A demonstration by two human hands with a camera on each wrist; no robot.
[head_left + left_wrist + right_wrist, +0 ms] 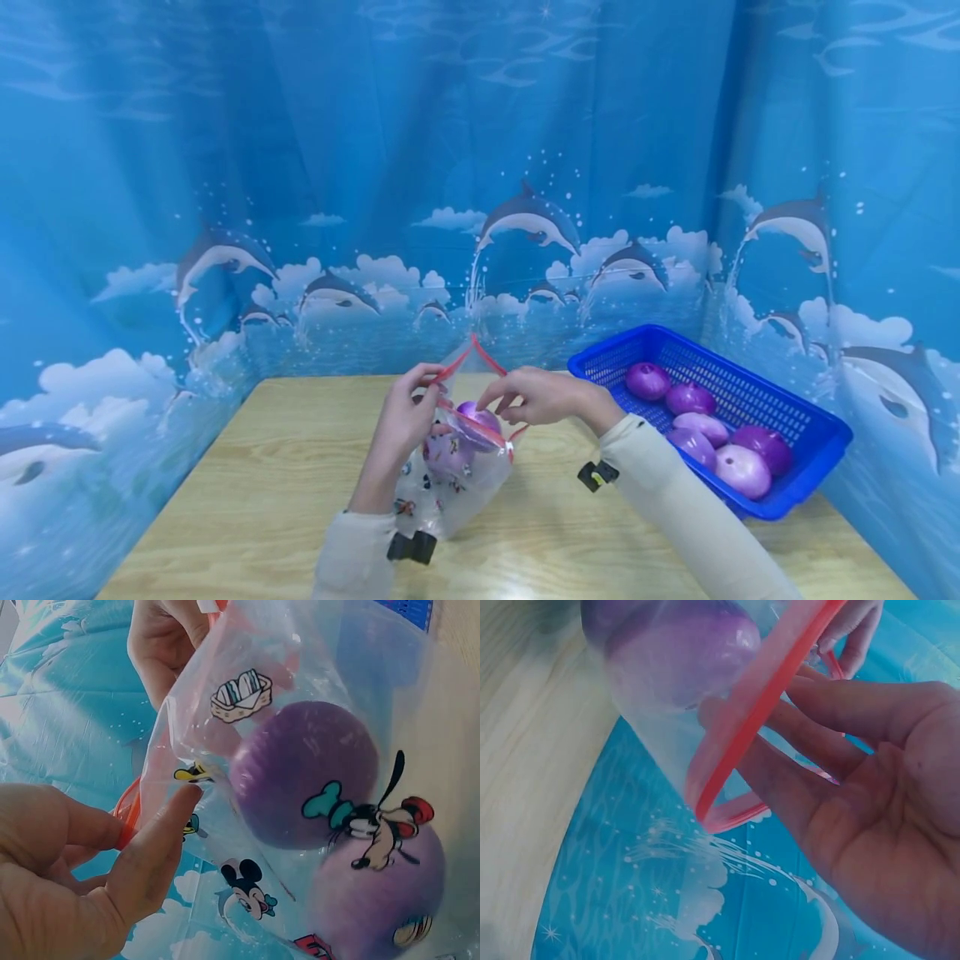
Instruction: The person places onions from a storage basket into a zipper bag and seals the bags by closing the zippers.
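A clear zip-lock bag point(480, 496) with a red zip edge and cartoon prints stands open over the table. My left hand point(401, 425) pinches the red edge at the left side of its mouth. Inside the bag, one red onion point(304, 776) lies against another, paler red onion point(382, 892), both seen through the plastic. My right hand point(536, 396) reaches in over the mouth from the right, its fingers loosely extended. In the right wrist view the fingertips point(712, 712) are past the red edge, near the onions, and nothing is held.
At the right stands a blue plastic basket point(821, 458) with several red onions point(742, 472) in it. A wooden table point(277, 467) lies under everything. Behind it hangs a blue curtain point(420, 125) printed with dolphins, close to the table's back edge.
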